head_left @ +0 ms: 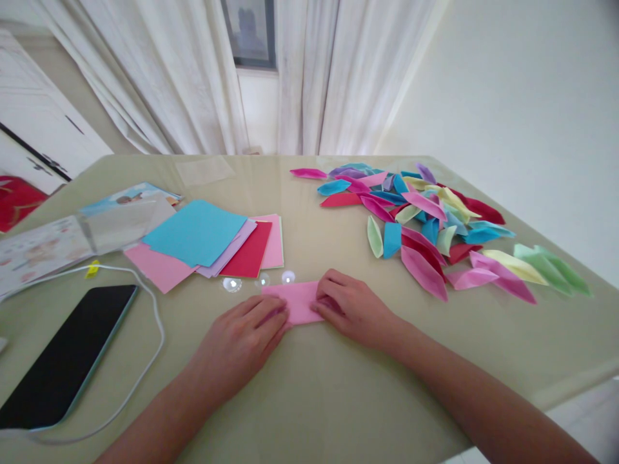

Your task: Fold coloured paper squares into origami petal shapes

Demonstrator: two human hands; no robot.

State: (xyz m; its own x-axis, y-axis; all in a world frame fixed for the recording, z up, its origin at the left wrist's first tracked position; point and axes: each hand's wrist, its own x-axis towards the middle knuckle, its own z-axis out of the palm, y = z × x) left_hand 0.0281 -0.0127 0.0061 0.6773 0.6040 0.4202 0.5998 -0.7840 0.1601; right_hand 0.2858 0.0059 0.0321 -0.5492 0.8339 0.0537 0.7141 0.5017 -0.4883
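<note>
A pink folded paper strip (302, 301) lies flat on the table in front of me. My left hand (249, 332) grips its left end, fingers curled with the thumb along the near edge. At the other end, my right hand (355, 306) pinches the paper between thumb and bent fingers. Just beyond the left hand is a fanned stack of coloured paper squares, with a blue sheet (197, 232) on top and a red sheet (246, 248) beside it. Folded paper boat-like pieces (424, 270) in many colours are heaped beyond my right hand.
A black-screened phone (68, 354) rests at the left, a white cable (159, 328) curving around it. Printed booklets (46, 248) lie behind the phone. Light reflections show on the glossy table (309, 399). White curtains (309, 71) hang past its far edge; a wall stands at the right.
</note>
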